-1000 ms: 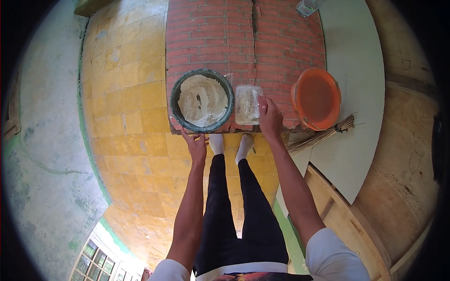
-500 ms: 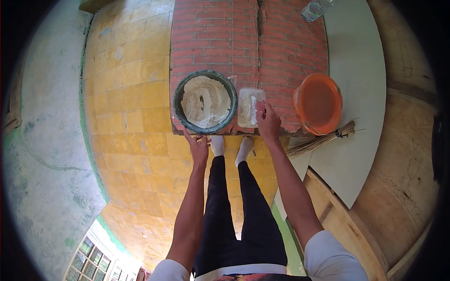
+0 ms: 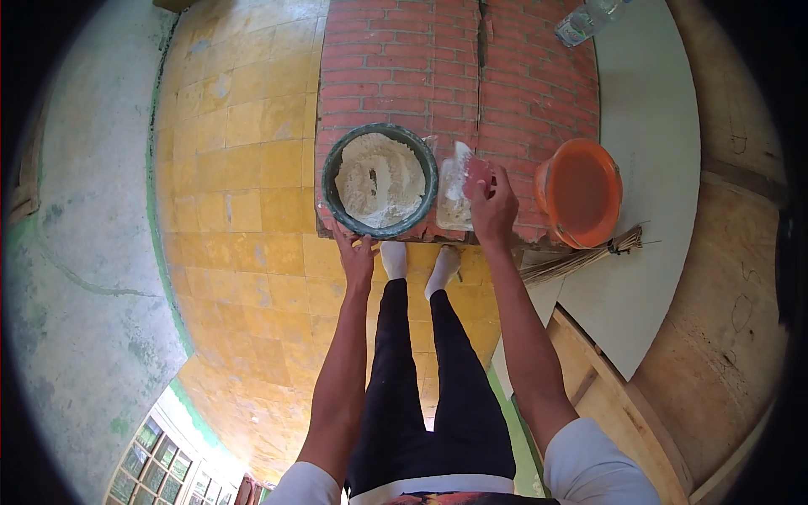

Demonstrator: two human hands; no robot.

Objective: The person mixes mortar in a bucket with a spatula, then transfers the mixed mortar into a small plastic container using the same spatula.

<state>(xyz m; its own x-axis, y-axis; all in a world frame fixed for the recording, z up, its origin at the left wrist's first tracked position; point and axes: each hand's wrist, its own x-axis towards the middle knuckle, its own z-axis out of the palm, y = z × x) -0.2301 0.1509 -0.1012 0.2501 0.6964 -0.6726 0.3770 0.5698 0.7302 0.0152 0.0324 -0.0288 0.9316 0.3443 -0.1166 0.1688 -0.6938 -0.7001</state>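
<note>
A dark green basin (image 3: 330, 189) of pale powder stands at the front edge of the brick-patterned table. My left hand (image 3: 356, 263) is at its near side, fingers apart, with the fingertips against the basin or the table edge. My right hand (image 3: 497, 212) grips a pinkish-red scraper (image 3: 478, 174), its far edge coated with white powder. The scraper is held over a small clear plastic container (image 3: 454, 220), which also has powder in it and is partly covered by the scraper.
An orange bucket (image 3: 544, 198) stands to the right on the table (image 3: 404, 88). Beside it lies a bundle of thin sticks (image 3: 581, 259). A clear plastic bottle (image 3: 576, 29) lies at the far right. Yellow tiled floor (image 3: 244, 210) stretches along the left.
My right hand has lifted the scraper up from the container and tilted it, and powder clings to its edge. My left hand stays by the basin. The view has shifted slightly.
</note>
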